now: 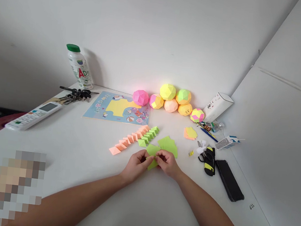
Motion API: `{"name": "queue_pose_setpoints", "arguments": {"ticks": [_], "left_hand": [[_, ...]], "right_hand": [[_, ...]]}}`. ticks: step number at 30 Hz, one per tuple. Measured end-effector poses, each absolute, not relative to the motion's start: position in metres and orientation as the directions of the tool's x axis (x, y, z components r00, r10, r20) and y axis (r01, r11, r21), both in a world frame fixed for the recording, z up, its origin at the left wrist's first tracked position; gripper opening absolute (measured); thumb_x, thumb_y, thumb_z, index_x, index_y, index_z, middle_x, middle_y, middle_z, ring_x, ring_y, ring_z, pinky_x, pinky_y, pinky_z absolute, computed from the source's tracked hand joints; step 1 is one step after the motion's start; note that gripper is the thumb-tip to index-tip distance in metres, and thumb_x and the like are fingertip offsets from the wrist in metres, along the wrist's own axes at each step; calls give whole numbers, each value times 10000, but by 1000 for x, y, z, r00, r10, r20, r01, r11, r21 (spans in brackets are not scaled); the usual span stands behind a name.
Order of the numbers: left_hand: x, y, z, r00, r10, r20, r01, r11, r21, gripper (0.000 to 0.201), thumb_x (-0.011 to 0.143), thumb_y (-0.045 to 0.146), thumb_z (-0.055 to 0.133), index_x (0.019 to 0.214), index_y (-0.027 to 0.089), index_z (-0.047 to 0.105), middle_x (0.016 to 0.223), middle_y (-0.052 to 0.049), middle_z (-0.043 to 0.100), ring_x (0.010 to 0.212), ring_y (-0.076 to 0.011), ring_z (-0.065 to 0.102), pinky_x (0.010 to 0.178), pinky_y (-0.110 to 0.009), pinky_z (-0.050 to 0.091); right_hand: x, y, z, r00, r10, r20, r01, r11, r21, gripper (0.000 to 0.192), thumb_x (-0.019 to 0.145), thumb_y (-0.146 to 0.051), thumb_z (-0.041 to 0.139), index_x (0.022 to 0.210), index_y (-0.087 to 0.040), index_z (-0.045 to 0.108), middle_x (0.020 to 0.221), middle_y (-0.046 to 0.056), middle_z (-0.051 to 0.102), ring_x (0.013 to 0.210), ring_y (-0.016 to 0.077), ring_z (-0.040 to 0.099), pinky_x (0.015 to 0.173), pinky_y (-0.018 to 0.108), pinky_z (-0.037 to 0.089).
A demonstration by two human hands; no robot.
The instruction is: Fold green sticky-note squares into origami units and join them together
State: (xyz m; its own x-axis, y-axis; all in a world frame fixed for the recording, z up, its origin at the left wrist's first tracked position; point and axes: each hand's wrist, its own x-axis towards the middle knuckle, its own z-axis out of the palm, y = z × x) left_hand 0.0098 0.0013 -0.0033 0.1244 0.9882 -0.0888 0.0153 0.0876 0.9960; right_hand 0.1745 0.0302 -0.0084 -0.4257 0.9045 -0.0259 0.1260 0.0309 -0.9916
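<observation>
Both my hands meet over a small green paper piece (pixel 152 163) near the middle of the white table (pixel 85 163). My left hand (pixel 137 165) pinches its left side and my right hand (pixel 167 163) pinches its right side. Just beyond my fingers lie loose green paper squares (pixel 167 144). A row of folded orange and green paper units (pixel 135 138) runs diagonally to the left of them.
Several coloured paper balls (pixel 171 99) sit by the wall, beside a white box (pixel 216 106). A sticker sheet (pixel 118 108), keys (pixel 74 93), a remote (pixel 34 115) and a bottle (pixel 79 67) lie left. Scissors (pixel 207 158), a black case (pixel 229 181) and pens (pixel 207 131) lie right.
</observation>
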Motion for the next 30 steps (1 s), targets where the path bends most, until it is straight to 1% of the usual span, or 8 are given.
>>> {"name": "queue_pose_setpoints", "arguments": {"ticks": [4,14,19,30], "left_hand": [[9,1,-1,138,988,-66,38,61,997,388,744,478,550,554,191,371,508,55,399,481,-85,355,463,-202,296],[10,1,0,157,986,-56,48,49,998,385,758,454,527,535,199,343,502,50,382,488,-95,342,480,-214,282],[10,1,1,153,987,-46,48,39,998,372,755,431,531,532,198,347,501,51,385,487,-93,342,476,-213,283],[9,2,-2,177,983,-51,76,38,996,409,787,436,490,521,195,292,503,61,325,493,-88,305,485,-215,260]], "right_hand": [[174,30,-8,-425,904,-30,125,26,-992,270,758,-419,619,723,-163,541,610,-22,482,494,88,457,451,213,426],[175,30,-10,-436,900,-19,147,50,-988,237,776,-386,607,739,-159,551,622,-18,484,517,94,460,466,215,420],[175,31,-9,-436,900,-16,126,43,-991,243,776,-387,608,726,-160,540,612,-24,474,494,89,450,448,214,408],[175,31,-9,-442,897,-23,133,41,-990,218,785,-354,605,722,-155,541,613,-23,475,497,83,437,447,204,399]]}}
